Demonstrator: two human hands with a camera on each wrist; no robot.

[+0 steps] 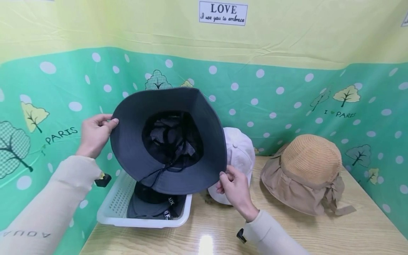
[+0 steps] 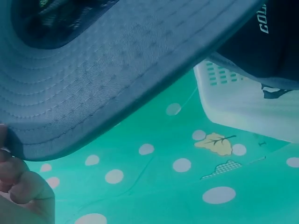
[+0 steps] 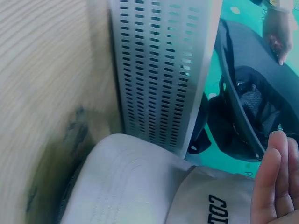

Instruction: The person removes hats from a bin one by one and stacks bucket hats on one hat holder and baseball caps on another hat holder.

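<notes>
A dark grey wide-brimmed sun hat (image 1: 129,145) is held up over the basket, its mesh-lined inside facing me. My left hand (image 1: 95,134) pinches the brim's left edge between thumb and fingers. At the lower right edge of the brim, my right hand (image 1: 236,191) grips with its fingertips. A thin cord hangs across the hat's underside. In the left wrist view the stitched brim (image 2: 117,79) runs up from the left hand's fingers. The right wrist view has the right hand's fingertips (image 3: 278,144) at the brim's edge.
A white perforated basket (image 1: 118,202) below the hat contains dark caps (image 1: 149,205). Partly behind the hat and right hand is a white baseball cap (image 1: 240,152) with lettering. A straw-and-tan-cloth sun hat (image 1: 312,159) sits on the wooden table (image 1: 216,226). Patterned cloth (image 1: 277,74) hangs behind.
</notes>
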